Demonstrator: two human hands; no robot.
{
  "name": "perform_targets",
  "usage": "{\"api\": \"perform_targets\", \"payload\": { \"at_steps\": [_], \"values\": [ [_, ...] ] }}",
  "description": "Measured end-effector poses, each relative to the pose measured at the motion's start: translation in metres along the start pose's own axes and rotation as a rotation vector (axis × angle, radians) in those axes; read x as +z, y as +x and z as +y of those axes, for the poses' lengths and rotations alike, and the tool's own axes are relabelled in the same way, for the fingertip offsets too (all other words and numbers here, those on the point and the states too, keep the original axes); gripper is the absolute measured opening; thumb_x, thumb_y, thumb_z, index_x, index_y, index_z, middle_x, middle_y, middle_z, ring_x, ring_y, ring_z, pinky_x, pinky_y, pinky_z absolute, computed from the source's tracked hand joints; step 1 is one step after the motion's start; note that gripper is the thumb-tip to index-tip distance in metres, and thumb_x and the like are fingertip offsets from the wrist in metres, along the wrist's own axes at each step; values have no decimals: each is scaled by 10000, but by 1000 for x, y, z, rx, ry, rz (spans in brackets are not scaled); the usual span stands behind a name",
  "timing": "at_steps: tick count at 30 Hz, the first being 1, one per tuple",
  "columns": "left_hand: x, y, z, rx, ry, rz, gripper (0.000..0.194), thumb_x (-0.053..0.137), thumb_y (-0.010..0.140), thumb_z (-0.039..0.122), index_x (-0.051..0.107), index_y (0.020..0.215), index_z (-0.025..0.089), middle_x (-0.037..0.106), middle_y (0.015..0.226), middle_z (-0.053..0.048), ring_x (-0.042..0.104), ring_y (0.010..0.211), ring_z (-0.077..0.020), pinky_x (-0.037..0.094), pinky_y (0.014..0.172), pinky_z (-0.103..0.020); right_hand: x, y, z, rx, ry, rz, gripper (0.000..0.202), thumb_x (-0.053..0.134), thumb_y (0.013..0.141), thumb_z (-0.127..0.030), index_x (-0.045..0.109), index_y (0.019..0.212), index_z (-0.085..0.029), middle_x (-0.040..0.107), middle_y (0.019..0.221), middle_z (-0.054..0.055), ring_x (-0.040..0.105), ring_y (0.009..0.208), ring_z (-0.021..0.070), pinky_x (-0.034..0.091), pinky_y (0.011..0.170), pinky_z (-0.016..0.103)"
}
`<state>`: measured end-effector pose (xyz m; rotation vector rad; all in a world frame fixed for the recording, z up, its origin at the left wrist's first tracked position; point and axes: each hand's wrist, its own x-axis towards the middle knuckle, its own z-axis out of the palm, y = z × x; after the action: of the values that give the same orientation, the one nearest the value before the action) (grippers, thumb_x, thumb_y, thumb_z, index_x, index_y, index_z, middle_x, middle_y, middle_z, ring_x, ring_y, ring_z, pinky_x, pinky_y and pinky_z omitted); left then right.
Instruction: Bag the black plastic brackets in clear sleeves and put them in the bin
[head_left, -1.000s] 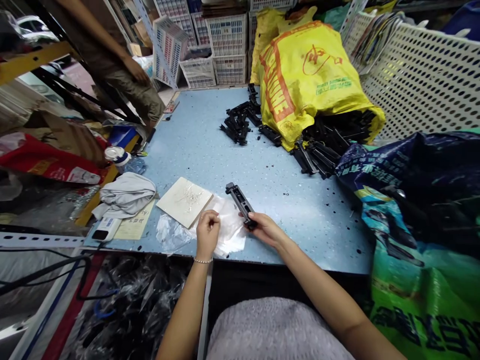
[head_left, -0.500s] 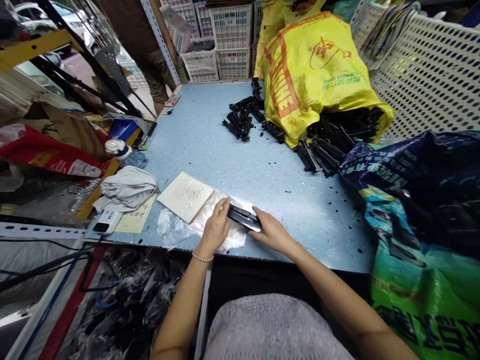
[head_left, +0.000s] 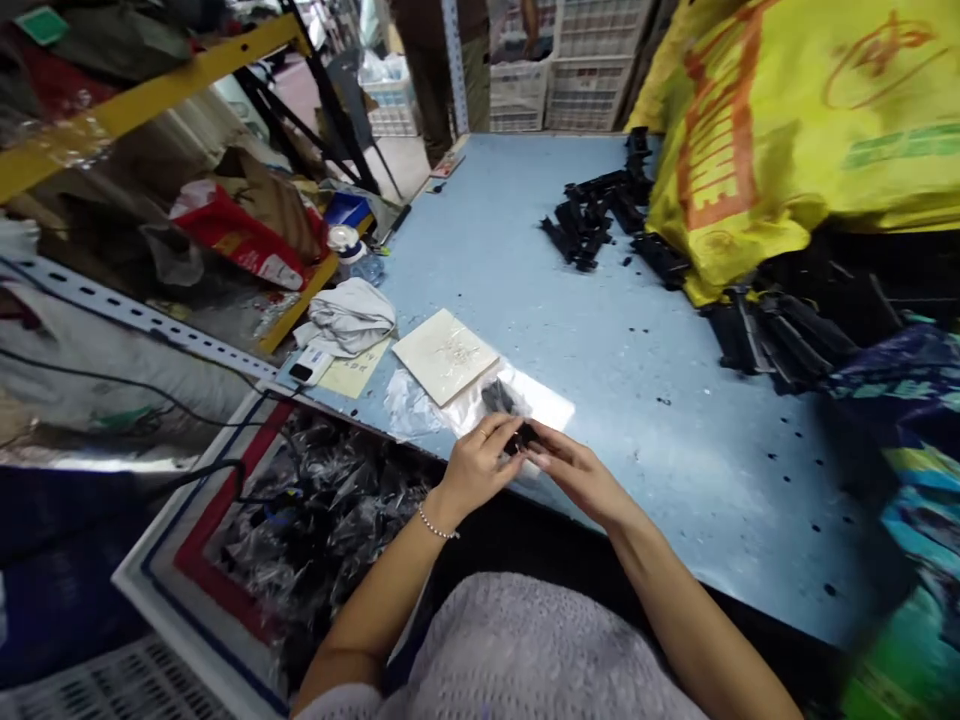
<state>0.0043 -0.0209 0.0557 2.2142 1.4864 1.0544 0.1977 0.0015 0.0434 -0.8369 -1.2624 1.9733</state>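
Near the table's front edge, my left hand (head_left: pixel 480 462) and my right hand (head_left: pixel 581 470) meet with fingers bent around a black plastic part (head_left: pixel 523 438). Most of that part is covered by the fingers, and both hands pinch it. A dark grey piece (head_left: pixel 498 396) shows just beyond my left fingers; whether it belongs to the same part I cannot tell. Under and behind the hands lies clear plastic film (head_left: pixel 469 412) with a white sheet (head_left: pixel 551 398). A cream square board (head_left: pixel 445 356), littered with tiny bits, sits behind my left hand.
Loose black parts (head_left: pixel 592 215) lie at the back, beside a yellow sack (head_left: pixel 780 130) spilling more. At left are a grey cloth (head_left: pixel 349 315), a white device (head_left: pixel 311 365) and a bottle (head_left: pixel 356 258). Below the edge, a bin (head_left: pixel 180 560) holds bagged dark items. Someone stands behind the table.
The view has swung left. My hands have come closer together, and the black part, earlier stretched lengthwise between them, is now mostly hidden in my fingers.
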Motion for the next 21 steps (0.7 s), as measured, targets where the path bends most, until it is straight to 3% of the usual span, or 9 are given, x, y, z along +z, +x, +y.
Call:
{"api": "perform_targets", "payload": {
  "at_steps": [3, 5, 7, 9, 12, 15, 18, 21],
  "values": [
    [-23, -10, 11, -96, 24, 41, 469, 614, 874, 229, 545, 1338, 206, 599, 1195, -108, 646, 1011, -190, 588, 877, -335, 1, 10, 0, 4, 44, -75, 500, 681, 876, -374, 557, 1357, -312, 508, 1469, 58, 492, 1334, 260, 369, 1137, 480],
    [-49, -22, 25, -236, -55, 48, 450, 636, 862, 242, 577, 1308, 243, 598, 1181, -81, 627, 762, -107, 590, 705, -259, -3, 21, 3, 17, 4, -15, 492, 680, 872, -405, 562, 1341, -314, 532, 1443, 66, 498, 1326, 259, 389, 1121, 470],
    [-80, -42, 37, -395, -168, -51, 460, 673, 842, 293, 594, 1295, 277, 599, 1183, -62, 537, 605, -54, 536, 561, -208, -12, 32, 10, 71, -26, 117, 533, 696, 849, -442, 544, 1345, -321, 554, 1407, 73, 537, 1282, 262, 440, 1076, 460],
    [-108, -67, 35, -543, -245, -201, 468, 696, 821, 343, 612, 1277, 278, 618, 1159, -55, 520, 589, -56, 495, 517, -198, -21, 40, 20, 132, -12, 199, 581, 720, 824, -451, 525, 1355, -319, 585, 1346, 76, 577, 1229, 257, 484, 1029, 431],
    [-140, -109, -11, -793, -126, -273, 464, 721, 774, 359, 652, 1213, 226, 670, 1073, -50, 599, 685, -123, 513, 590, -237, -30, 44, 30, 150, 36, 212, 597, 732, 815, -434, 517, 1356, -303, 624, 1238, 64, 608, 1181, 242, 509, 996, 388],
    [-172, -139, -89, -1118, 293, -142, 355, 773, 666, 270, 707, 1004, 183, 708, 909, -36, 653, 831, -206, 525, 752, -288, -29, 43, 33, 135, 35, 235, 590, 742, 801, -436, 534, 1334, -293, 658, 1141, 53, 629, 1135, 235, 518, 979, 381],
    [-211, -147, -153, -1288, 515, -11, 290, 739, 711, 214, 672, 967, 96, 688, 920, -103, 642, 967, -280, 502, 838, -361, -26, 42, 33, 140, -5, 226, 552, 746, 788, -450, 573, 1282, -272, 663, 1173, 74, 627, 1137, 247, 511, 986, 395],
    [-230, -135, -185, -1307, 567, 81, 352, 658, 862, 296, 606, 1139, 86, 639, 1127, -123, 619, 1040, -260, 516, 880, -425, -27, 42, 36, 124, -81, 213, 566, 728, 791, -468, 563, 1300, -280, 628, 1286, 93, 615, 1170, 263, 490, 1010, 433]
  ]
}}
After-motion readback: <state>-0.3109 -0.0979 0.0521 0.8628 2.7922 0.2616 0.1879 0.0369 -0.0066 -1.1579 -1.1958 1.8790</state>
